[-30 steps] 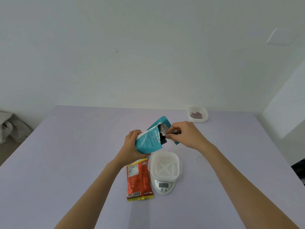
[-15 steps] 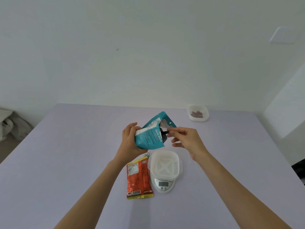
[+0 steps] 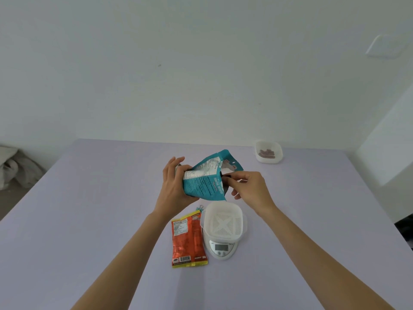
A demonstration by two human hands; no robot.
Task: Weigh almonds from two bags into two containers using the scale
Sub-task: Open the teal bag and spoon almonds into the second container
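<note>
My left hand point(image 3: 173, 186) gripped the teal bag point(image 3: 204, 183), tilted above the white slotted container point(image 3: 223, 222) on the digital scale point(image 3: 220, 250), as my right hand point(image 3: 251, 189) pinched its dark mouth between thumb and forefinger. The orange bag point(image 3: 188, 239) lay flat beside the scale; a second container point(image 3: 268, 158) holding almonds sat well behind.

1. A plain room indoors, most likely in a home: bare white walls point(image 3: 201, 74) meet in a corner, with one blank wall plate point(image 3: 385, 47) high on the right.
2. At a wide lavender desk point(image 3: 89, 220) are household goods: a small white kitchen scale point(image 3: 221, 250), a teal pouch point(image 3: 205, 182) and an orange pouch point(image 3: 188, 238) of shop-bought snacks.
3. A crumpled pale bundle point(image 3: 15, 168) lies on the floor point(image 3: 12, 200) at the left.
</note>
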